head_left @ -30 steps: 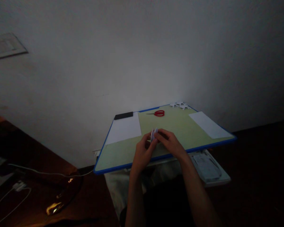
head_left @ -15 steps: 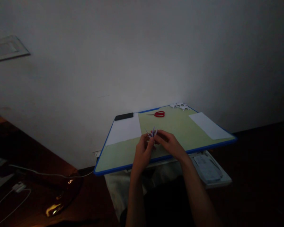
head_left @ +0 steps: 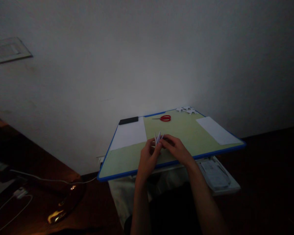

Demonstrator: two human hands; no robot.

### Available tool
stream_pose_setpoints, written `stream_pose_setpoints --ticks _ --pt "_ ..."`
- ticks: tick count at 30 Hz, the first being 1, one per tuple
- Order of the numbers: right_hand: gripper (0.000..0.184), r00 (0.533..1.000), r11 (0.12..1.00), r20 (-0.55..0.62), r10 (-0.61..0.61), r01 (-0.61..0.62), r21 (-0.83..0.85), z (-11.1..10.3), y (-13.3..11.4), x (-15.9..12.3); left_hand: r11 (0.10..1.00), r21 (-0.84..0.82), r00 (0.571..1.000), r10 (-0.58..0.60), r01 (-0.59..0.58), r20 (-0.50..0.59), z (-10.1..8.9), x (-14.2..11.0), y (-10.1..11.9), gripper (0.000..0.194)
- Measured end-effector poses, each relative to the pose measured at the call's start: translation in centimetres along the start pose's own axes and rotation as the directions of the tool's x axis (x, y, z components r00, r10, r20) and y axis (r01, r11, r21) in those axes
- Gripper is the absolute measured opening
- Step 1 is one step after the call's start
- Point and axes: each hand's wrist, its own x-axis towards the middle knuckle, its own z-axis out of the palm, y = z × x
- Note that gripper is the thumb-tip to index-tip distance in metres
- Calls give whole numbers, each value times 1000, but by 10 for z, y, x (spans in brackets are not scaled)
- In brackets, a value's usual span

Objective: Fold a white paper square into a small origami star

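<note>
A small folded white paper piece (head_left: 158,138) with several upright points is pinched between my hands above the near half of the green-topped table (head_left: 127,160). My left hand (head_left: 148,157) grips it from the left, thumb pressed against its lower part. From the right, my right hand (head_left: 175,148) holds the same paper between thumb and fingers. The fingers partly hide its base. Beyond them lie red-handled scissors (head_left: 165,118), blades pointing left. Several small folded white papers (head_left: 187,110) are piled at the far right corner.
A white sheet (head_left: 128,133) lies at the table's left, with a dark flat object (head_left: 128,120) at its far edge. Another white sheet (head_left: 218,130) is at the right. An open drawer (head_left: 217,176) sticks out below the tabletop. The wall (head_left: 147,58) stands right behind.
The thin left point of the folded paper, which leaned out to the left, now stands nearly upright beside the other points. Both hands stay in almost the same place.
</note>
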Motion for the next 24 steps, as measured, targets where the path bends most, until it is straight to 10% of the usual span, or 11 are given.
stream_pose_setpoints --ticks 24 --pt "31 999 999 38 16 -18 48 1 2 -1 999 -50 999 -24 22 -42 1 1 -3 44"
